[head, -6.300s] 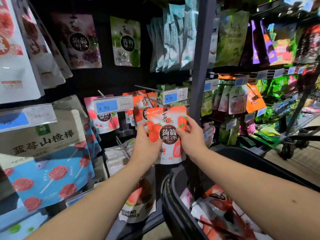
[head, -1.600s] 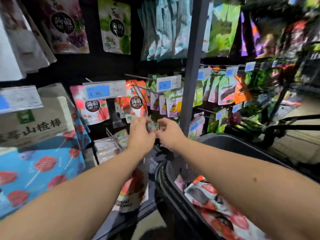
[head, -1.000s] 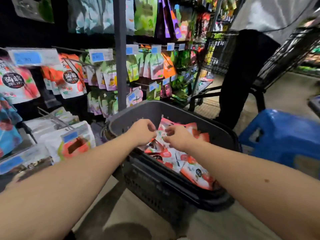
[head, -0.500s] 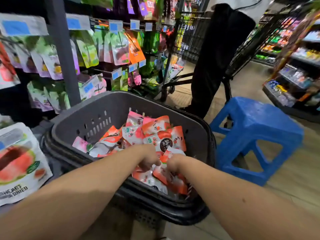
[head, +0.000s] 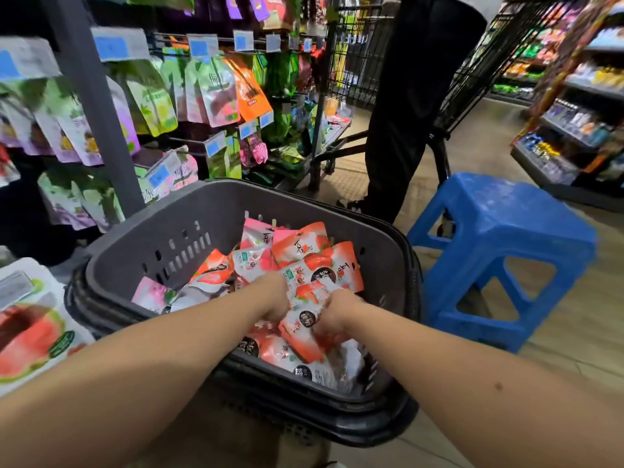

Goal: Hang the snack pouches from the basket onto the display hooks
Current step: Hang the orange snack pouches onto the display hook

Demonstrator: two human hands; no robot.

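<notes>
A dark grey basket (head: 162,238) stands in front of me, holding several red-and-white snack pouches (head: 304,251). Both my hands are down inside it. My left hand (head: 275,295) and my right hand (head: 332,310) grip one red-and-white pouch (head: 304,317) between them, raised a little above the pile. The fingertips are hidden behind the pouch. The display hooks (head: 189,55) with blue price tags run along the rack at upper left, hung with green, purple and orange pouches.
A grey upright post (head: 98,130) of the rack rises just behind the basket's left side. A blue plastic stool (head: 506,238) stands to the right. A person in dark trousers (head: 412,106) stands by a wire cart behind the basket. Watermelon packs (head: 30,329) lie at lower left.
I have turned from the hooks down to the basket. Both hands dropped into it and took hold of a pouch, which now sits slightly higher than half a second ago.
</notes>
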